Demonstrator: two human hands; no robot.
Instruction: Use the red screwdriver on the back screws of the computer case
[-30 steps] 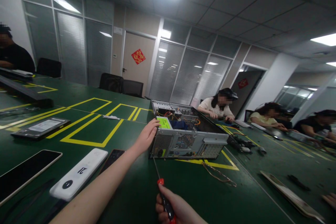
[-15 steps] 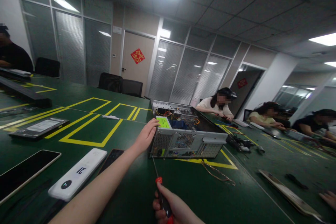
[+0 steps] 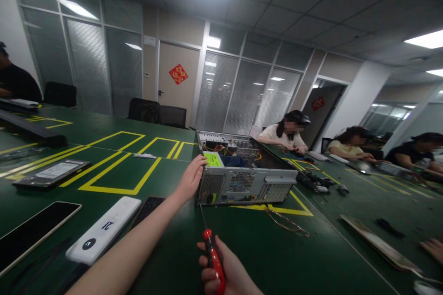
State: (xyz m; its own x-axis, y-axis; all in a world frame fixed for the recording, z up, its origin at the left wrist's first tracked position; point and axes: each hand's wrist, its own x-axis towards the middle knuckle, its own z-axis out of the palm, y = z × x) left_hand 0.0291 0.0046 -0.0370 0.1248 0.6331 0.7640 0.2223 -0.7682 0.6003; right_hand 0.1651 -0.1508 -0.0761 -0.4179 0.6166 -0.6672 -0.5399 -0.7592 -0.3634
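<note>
An open computer case (image 3: 258, 184) stands on the green table, its rear panel facing me. Inside are cables and a unit with a bright green label (image 3: 212, 160). My left hand (image 3: 189, 177) rests on the case's left rear corner, fingers over the top edge. Low in the view, my right hand (image 3: 221, 267) is wrapped loosely round the handle of a red and black screwdriver (image 3: 213, 253). The shaft points up and away, its tip at the lower left corner of the rear panel; whether it sits in a screw is too small to tell.
To the left lie a hard drive (image 3: 51, 173), a black-screened phone (image 3: 38, 233) and a white power bank (image 3: 104, 230). Thin wires (image 3: 287, 222) lie before the case, black cables (image 3: 316, 181) to its right. Several people sit around the table.
The fingers of my right hand have loosened and shifted on the screwdriver, showing more of its red handle. My left hand stays on the case. The view has shifted slightly.
</note>
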